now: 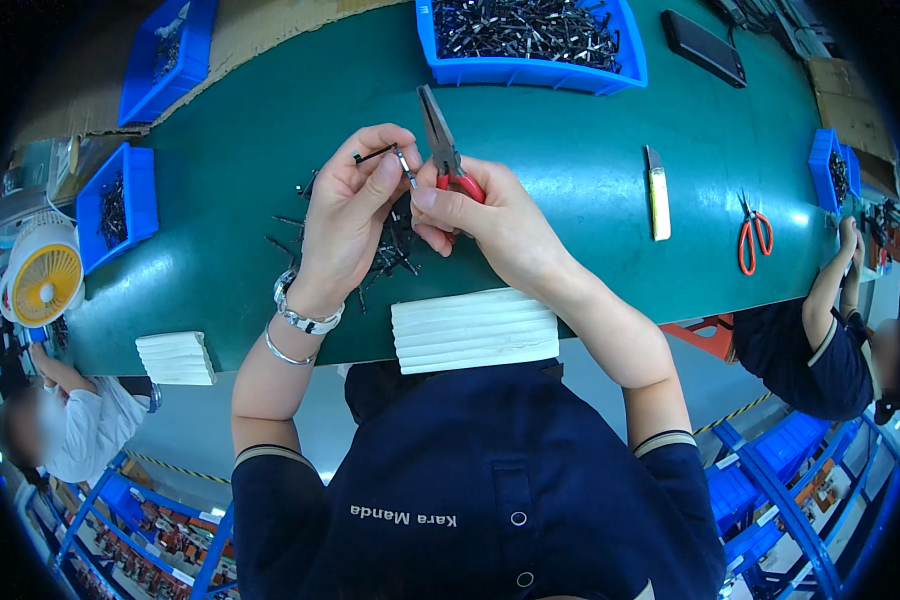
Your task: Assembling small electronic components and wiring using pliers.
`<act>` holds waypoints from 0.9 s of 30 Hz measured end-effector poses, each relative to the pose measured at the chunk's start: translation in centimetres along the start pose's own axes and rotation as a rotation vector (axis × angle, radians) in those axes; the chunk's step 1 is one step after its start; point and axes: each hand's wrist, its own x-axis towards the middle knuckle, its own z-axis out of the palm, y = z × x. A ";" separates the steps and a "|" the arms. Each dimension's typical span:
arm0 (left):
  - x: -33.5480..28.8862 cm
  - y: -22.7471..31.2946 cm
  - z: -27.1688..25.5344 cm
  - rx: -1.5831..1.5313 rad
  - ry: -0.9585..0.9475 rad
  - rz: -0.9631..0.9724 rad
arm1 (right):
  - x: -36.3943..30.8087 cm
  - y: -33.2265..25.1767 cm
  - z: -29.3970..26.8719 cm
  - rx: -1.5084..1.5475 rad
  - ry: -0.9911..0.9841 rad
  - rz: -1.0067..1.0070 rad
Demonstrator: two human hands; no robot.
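Observation:
My left hand (355,205) pinches a thin black and silver part (406,168) between thumb and fingers, raised over the green table. Close beside it, my right hand (480,215) is closed round pliers (442,140) with red handles, their grey jaws pointing up and away from me. The right thumb and fingertip meet near the silver end of the part; whether they also grip it I cannot tell. Beneath my hands lies a loose pile of small black parts (395,255), partly hidden by them.
A blue bin (540,75) of black parts stands at the far side. To the right lie a yellow utility knife (658,195) and red-handled scissors (755,240). A ribbed white pad (475,330) sits at the near edge. Other people work at both sides.

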 end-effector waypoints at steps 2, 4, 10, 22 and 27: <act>0.0 0.0 0.0 0.000 0.009 -0.008 | 0.0 -0.1 0.0 -0.013 -0.005 0.000; 0.1 0.0 0.0 -0.013 0.029 -0.006 | 0.0 -0.1 0.1 -0.026 -0.009 0.001; 0.4 0.4 -0.7 0.113 0.164 0.142 | 0.4 0.7 -0.2 -0.572 0.175 -0.200; 0.5 1.5 -0.8 0.394 0.241 0.290 | 0.2 0.3 -0.1 -0.772 0.186 -0.163; 0.5 1.7 -0.9 0.472 0.240 0.302 | 0.2 -0.3 -0.1 -0.816 0.178 -0.139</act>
